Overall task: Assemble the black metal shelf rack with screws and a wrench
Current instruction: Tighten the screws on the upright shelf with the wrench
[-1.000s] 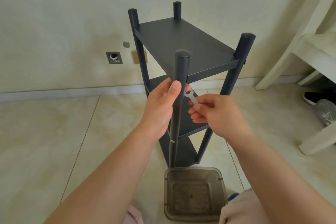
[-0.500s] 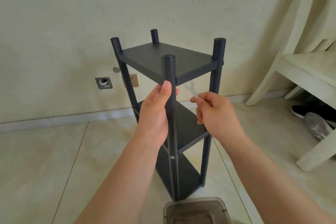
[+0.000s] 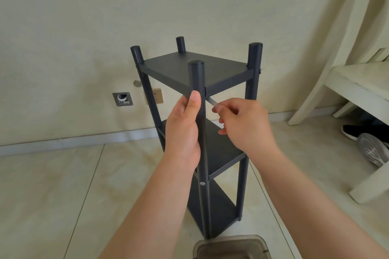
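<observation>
Left hand (image 3: 183, 132) grips rack post (image 3: 196, 78); right hand (image 3: 242, 124) pinches wrench (image 3: 211, 101).

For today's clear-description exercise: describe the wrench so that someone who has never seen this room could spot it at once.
Start at the black metal shelf rack standing on the tiled floor by the wall. The left hand grips its nearest post just under the top shelf; beside it, the right hand pinches the wrench. It is the only thin, flat, silvery strip there, angled up towards that post's top corner.

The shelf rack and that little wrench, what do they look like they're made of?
Shelf rack: likely metal with a matte black painted or powder coating; thin flat shelves, no gloss. Wrench: thin, flat and pale silvery, probably stamped steel, though blurred.
</observation>
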